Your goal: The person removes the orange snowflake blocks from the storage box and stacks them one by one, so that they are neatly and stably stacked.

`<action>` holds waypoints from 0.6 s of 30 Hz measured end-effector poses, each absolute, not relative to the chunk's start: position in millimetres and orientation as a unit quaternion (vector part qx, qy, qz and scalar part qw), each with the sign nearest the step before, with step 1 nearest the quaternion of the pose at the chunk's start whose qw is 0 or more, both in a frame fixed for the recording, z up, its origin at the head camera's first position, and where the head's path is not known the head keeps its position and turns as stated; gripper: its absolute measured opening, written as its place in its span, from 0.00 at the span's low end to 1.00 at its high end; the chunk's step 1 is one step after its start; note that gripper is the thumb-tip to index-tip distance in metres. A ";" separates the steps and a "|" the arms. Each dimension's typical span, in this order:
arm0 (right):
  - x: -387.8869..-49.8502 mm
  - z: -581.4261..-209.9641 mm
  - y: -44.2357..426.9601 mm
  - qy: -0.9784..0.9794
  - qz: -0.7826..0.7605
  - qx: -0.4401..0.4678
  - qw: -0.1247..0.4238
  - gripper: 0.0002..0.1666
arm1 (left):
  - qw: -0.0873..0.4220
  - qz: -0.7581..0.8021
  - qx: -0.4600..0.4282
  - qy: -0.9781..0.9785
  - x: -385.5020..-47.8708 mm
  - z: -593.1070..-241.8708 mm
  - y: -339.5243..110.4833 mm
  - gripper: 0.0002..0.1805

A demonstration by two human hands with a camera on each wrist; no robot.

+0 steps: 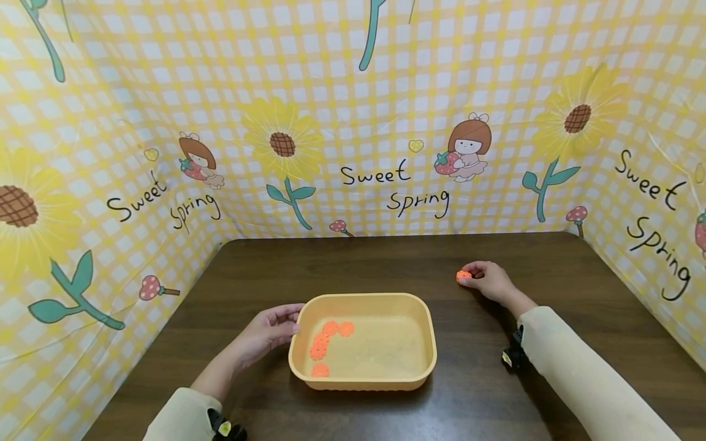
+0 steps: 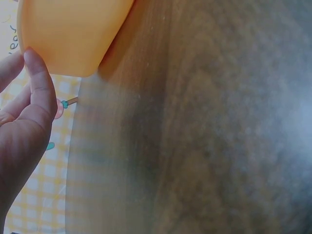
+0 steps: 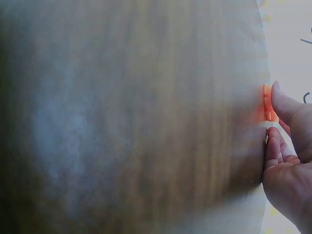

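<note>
A shallow yellow plastic basin [image 1: 375, 373] stands on the dark wooden table. Inside, toward its left side, lie several small orange notched discs [image 1: 346, 329]. My left hand [image 1: 270, 331] grips the basin's left rim between thumb and fingers; the left wrist view shows its fingertips at the edge of the basin [image 2: 73, 34]. Off to the right and farther back, my right hand [image 1: 491, 280] pinches one orange notched disc [image 1: 462, 277] low over the table. In the right wrist view that disc [image 3: 267, 102] shows edge-on by the thumb, partly covered by the hand.
The brown wooden table [image 1: 342, 263] reaches back to a yellow checked cloth [image 1: 353, 122] printed with flowers and lettering. The cloth also hangs along the left and right sides. Each wrist wears a small black device, such as the right one [image 1: 514, 354].
</note>
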State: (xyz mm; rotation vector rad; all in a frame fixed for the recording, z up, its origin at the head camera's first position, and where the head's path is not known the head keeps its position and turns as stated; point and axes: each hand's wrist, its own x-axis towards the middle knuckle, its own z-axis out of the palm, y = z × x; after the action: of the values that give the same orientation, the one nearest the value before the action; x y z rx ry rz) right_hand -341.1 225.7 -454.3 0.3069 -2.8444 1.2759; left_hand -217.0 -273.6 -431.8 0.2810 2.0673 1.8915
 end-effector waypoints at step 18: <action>-342.1 -454.2 228.9 -0.899 0.426 0.101 0.002 0.26 | 0.163 0.667 0.096 0.721 -215.4 -430.7 -271.8 0.33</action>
State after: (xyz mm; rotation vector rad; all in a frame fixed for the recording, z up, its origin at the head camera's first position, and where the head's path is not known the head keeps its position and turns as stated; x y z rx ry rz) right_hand -342.1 228.9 -454.2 0.3183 -2.8220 1.3355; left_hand -215.4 -271.8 -430.7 0.2724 2.0553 1.9014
